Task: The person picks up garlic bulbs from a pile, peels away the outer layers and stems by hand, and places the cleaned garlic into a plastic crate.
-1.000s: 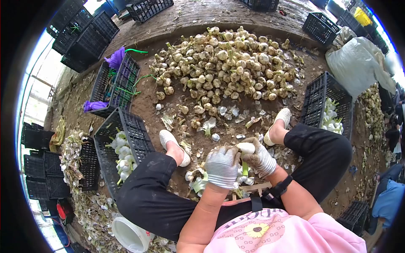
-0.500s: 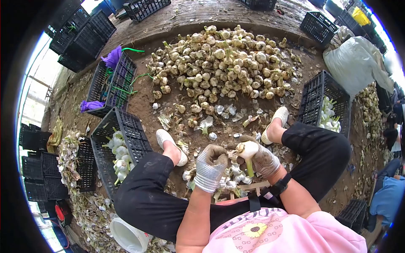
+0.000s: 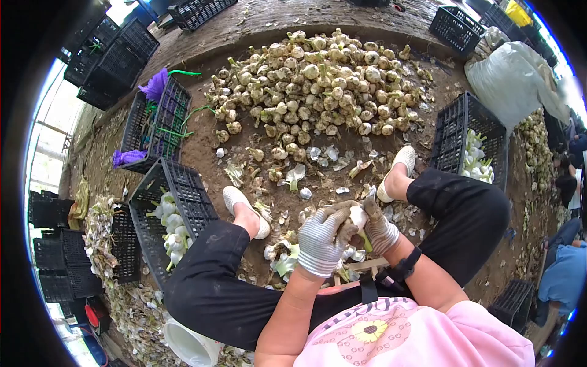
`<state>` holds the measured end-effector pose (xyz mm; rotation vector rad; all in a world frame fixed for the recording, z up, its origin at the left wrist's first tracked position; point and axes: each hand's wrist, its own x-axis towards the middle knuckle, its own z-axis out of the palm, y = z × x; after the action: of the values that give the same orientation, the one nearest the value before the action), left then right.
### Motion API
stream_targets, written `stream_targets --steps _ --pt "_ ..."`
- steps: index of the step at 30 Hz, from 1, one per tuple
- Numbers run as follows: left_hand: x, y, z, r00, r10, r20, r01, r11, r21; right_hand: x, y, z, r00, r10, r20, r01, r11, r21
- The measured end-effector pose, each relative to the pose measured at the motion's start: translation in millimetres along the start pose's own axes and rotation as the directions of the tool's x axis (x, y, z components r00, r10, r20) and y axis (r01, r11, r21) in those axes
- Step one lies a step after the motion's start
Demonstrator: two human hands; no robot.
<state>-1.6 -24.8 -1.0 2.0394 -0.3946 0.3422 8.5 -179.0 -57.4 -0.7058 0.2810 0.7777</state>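
Observation:
Between my two gloved hands is a white garlic bulb, its green stem pointing down. My left hand is closed, with its fingers curled over the near side of the bulb and covering part of it. My right hand grips the same bulb from the right, thumb raised beside it. Striped, soiled work gloves cover both hands. Below them lie loose garlic skins. Past my feet rises a heap of unpeeled garlic bulbs with dirty skins.
A black crate with cleaned garlic stands by my left leg, another crate with cleaned bulbs on the right. A white bucket is at lower left. A white sack sits at upper right. Another person is at the right edge.
My left hand has moved right and up onto the bulb, its fingers now over it. My right hand has turned, and the bulb is more covered. The view has shifted slightly.

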Motion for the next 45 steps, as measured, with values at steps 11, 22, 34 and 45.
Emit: stream_targets --steps 11,22,34,45 --pt "-17 -57 13 0.722 -0.691 -0.020 0.573 0.615 -0.542 -11 -16 23 0.995 0.033 0.097 -0.038 0.998 0.051" --pt "-16 -36 -23 0.955 -0.298 0.009 0.294 0.946 0.137 -2 -17 4 0.997 -0.055 0.053 0.049 0.993 0.109" --pt "-9 3 -1 0.965 -0.078 0.252 -0.044 0.895 0.444 4 3 -13 0.966 -0.247 0.074 0.257 0.944 -0.206" --pt "-14 -26 14 0.909 -0.403 0.108 0.415 0.901 -0.124 1 -4 -2 0.999 -0.038 -0.015 0.038 0.999 0.019"
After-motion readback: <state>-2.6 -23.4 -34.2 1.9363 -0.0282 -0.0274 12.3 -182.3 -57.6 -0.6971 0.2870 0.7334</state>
